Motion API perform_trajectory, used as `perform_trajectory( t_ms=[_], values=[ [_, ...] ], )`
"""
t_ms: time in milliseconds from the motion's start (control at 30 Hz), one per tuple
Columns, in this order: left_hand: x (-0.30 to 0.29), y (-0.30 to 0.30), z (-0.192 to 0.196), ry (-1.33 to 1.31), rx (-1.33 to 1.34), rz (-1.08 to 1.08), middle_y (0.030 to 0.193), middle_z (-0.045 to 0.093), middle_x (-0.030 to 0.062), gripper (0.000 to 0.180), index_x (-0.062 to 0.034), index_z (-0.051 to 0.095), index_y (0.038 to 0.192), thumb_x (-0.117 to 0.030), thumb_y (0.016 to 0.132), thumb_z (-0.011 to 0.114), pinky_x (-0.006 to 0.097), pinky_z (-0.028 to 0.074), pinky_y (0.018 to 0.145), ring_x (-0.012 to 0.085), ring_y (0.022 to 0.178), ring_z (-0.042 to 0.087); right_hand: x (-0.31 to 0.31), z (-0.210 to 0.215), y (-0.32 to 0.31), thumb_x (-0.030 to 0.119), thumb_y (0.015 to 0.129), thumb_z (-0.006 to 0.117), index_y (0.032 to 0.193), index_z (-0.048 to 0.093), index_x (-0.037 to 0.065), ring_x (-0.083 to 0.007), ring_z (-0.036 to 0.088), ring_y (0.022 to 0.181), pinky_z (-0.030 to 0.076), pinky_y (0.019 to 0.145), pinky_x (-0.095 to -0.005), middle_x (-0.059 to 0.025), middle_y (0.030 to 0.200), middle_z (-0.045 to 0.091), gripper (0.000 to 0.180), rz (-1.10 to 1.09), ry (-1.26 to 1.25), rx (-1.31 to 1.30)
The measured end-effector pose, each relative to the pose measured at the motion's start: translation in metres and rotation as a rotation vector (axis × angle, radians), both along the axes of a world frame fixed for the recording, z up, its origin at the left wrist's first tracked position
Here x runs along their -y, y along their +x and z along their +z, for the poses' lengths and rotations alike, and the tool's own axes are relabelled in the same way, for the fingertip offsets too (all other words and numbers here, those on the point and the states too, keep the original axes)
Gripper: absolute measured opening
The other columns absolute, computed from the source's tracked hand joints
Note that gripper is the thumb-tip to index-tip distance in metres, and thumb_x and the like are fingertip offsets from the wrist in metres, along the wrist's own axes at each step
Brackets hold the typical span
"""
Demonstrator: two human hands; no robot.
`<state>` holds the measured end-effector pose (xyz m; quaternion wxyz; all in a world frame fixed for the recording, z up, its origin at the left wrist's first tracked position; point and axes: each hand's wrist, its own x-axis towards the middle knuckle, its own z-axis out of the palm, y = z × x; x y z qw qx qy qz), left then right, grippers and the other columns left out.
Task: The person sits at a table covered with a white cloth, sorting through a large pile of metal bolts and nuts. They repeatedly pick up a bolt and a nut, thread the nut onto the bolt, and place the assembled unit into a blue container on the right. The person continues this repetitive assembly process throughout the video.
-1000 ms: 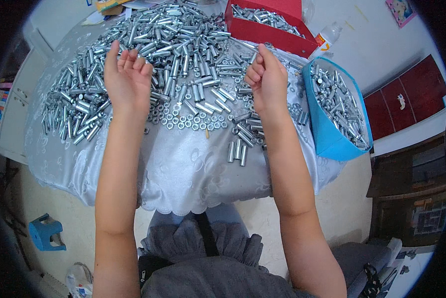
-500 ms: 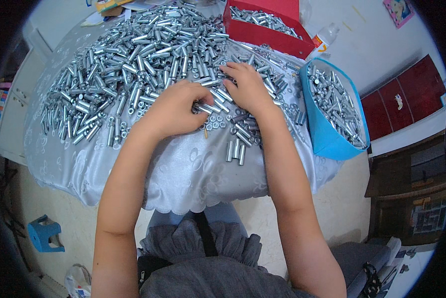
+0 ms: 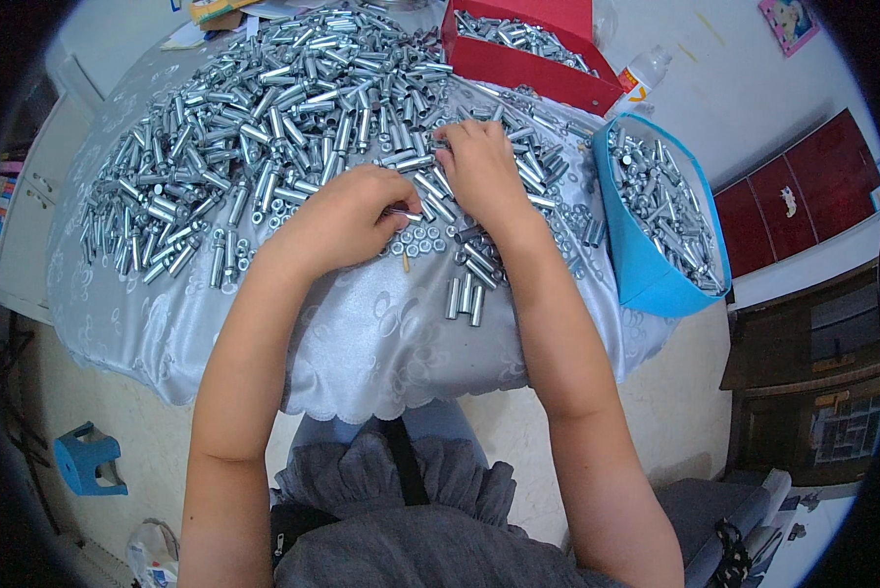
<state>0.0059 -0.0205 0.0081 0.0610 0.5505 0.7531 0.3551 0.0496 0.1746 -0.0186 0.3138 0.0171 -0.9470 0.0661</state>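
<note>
A large heap of shiny metal sleeve anchors (image 3: 293,108) covers the far side of the table. My left hand (image 3: 352,218) is at the heap's near edge, thumb and forefinger closed on a short metal sleeve (image 3: 404,213). Just below its fingertips lie several loose hex nuts (image 3: 423,238). To the right, my right hand (image 3: 481,174) reaches into the pieces with fingers bent and thumb drawn in; whatever is at its fingertips is hidden. Between the hands lie loose sleeves (image 3: 437,201), and a few more sleeves (image 3: 465,297) sit nearer the table edge.
A blue fabric bin (image 3: 660,279) full of metal anchors stands at the right. Behind it are a red box (image 3: 528,73) with more pieces and a plastic bottle (image 3: 646,73). A silvery cloth (image 3: 362,333) covers the table. A blue stool (image 3: 89,461) stands on the floor at left.
My right hand has shifted slightly left, and its fingers have drawn in. My left hand has drawn its fingers closer together, uncovering more of the nuts below.
</note>
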Motion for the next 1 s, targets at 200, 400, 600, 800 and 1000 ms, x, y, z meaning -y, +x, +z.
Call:
perform_trajectory(
  t_ms=[200,400,600,800,1000],
  values=[
    [-0.002,0.004,0.002,-0.034,-0.069,-0.003,0.084,0.058,0.0116,0.015,-0.0035,0.058,0.091,-0.003,0.077,0.06,0.036,0.042,0.078,0.0279,0.086,0.053,-0.002,0.001,-0.001,0.009,0.074,0.063,0.097,0.062,0.005,-0.0303,0.053,0.091,0.042,0.08,-0.0407,-0.0117,0.093,0.06,0.023,-0.015,-0.058,0.055],
    [-0.005,0.004,-0.005,0.065,-0.079,0.088,0.093,0.054,0.0119,0.017,-0.0035,0.056,0.1,-0.004,0.083,0.054,0.033,0.041,0.081,0.0241,0.089,0.051,-0.004,0.007,0.002,0.007,0.074,0.061,0.095,0.064,0.006,-0.0307,0.054,0.09,0.042,0.08,-0.0408,-0.0127,0.088,0.062,0.021,-0.013,-0.054,0.095],
    [-0.01,0.002,-0.005,0.253,0.153,0.098,0.095,0.05,0.0062,0.024,-0.0046,0.051,0.114,-0.01,0.092,0.046,0.026,0.039,0.081,0.0151,0.088,0.049,-0.01,0.012,0.0,0.009,0.079,0.06,0.1,0.063,0.004,-0.0254,0.057,0.086,0.045,0.077,-0.0344,-0.0117,0.09,0.062,0.022,0.062,-0.318,-0.021],
    [-0.02,-0.001,-0.009,0.386,0.622,0.129,0.094,0.053,-0.0008,0.021,-0.0062,0.054,0.107,-0.01,0.087,0.057,0.023,0.04,0.079,0.0078,0.086,0.049,0.019,0.043,0.006,0.009,0.087,0.058,0.116,0.055,0.0,-0.0079,0.055,0.087,0.045,0.075,-0.0209,-0.0039,0.094,0.06,0.031,0.477,-1.187,-0.164],
    [-0.027,0.002,-0.01,0.54,0.614,0.179,0.086,0.054,0.0016,0.031,-0.0021,0.05,0.103,-0.006,0.078,0.067,0.02,0.042,0.069,0.0074,0.077,0.049,0.032,0.048,0.012,0.004,0.084,0.06,0.114,0.054,0.0,-0.0071,0.054,0.084,0.045,0.075,-0.0199,-0.0028,0.092,0.057,0.031,0.589,-1.245,-0.112]
  ],
)
